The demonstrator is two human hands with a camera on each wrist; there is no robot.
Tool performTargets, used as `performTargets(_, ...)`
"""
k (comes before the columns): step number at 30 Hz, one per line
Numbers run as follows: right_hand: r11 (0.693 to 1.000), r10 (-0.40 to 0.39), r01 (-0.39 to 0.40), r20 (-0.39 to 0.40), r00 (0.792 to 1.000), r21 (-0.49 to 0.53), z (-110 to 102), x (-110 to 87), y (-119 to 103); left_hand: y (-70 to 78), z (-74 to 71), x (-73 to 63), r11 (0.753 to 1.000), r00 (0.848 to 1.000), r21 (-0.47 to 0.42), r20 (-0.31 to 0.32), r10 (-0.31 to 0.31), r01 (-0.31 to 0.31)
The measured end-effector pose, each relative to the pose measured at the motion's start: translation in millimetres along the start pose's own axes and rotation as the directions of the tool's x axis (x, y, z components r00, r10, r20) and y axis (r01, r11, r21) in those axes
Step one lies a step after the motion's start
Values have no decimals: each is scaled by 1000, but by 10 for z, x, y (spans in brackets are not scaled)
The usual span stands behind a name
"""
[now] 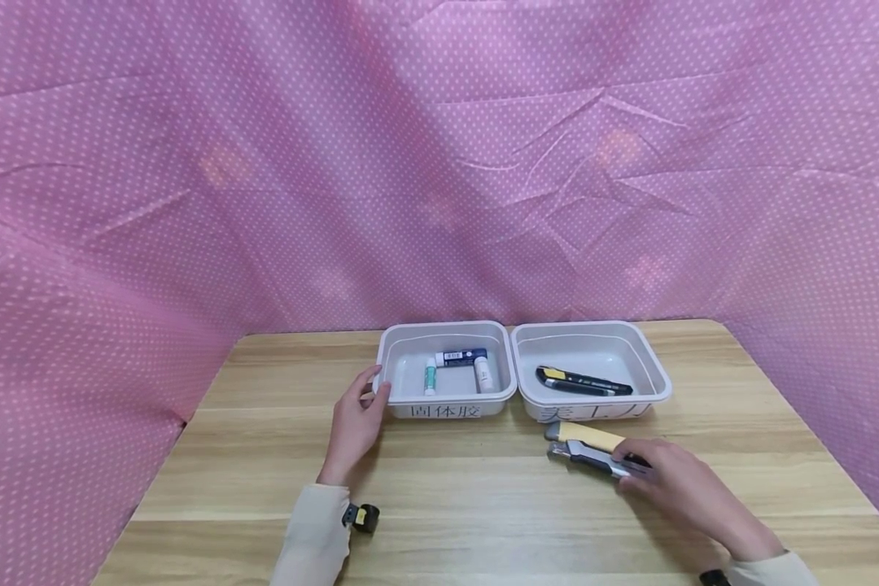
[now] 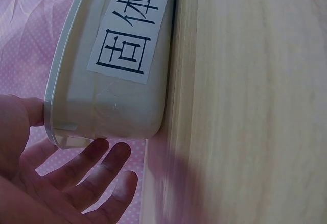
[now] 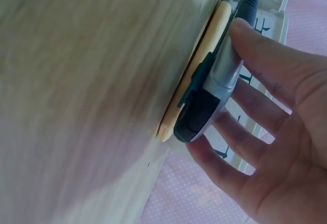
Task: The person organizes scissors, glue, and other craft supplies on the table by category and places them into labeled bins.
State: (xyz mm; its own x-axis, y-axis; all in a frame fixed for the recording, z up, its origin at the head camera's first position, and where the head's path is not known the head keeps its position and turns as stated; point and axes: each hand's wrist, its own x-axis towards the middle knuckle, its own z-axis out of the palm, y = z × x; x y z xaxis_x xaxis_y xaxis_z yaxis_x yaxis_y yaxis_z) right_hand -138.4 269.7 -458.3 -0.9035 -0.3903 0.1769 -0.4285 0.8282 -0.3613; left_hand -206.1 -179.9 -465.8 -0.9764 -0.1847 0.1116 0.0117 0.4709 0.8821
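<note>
My left hand (image 1: 356, 421) rests at the near left corner of the left white bin (image 1: 403, 400). In the left wrist view, its thumb meets the rim and its loosely bent fingers touch or lie close to the side wall. My right hand (image 1: 684, 488) pinches a silver and black box cutter (image 3: 225, 63) between thumb and fingers, its tip pointing left. Right beside that cutter, a yellow box cutter (image 1: 589, 435) lies on the table, in front of the right white bin (image 1: 662, 391); part of it is hidden by the hand.
Inside the left bin lie a green-and-white glue stick (image 1: 430, 378), a dark blue one (image 1: 461, 357) and a white one (image 1: 483, 376). The right bin holds black box cutters (image 1: 586, 382), one partly yellow. Both bins stand side by side at the wooden table's (image 1: 454, 505) back, before a pink dotted cloth (image 1: 410, 203).
</note>
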Motion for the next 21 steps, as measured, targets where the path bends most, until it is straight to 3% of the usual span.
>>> performTargets(12, 998, 26, -21, -79, 997, 66, -37, 5, 7, 0, -4, 8, 1000, 1000, -10, 15, -19, 19)
performTargets(21, 994, 52, -39, -126, 991, 105, -44, 31, 3, -25, -1, 11, 1000, 1000, -15, 10, 8, -8)
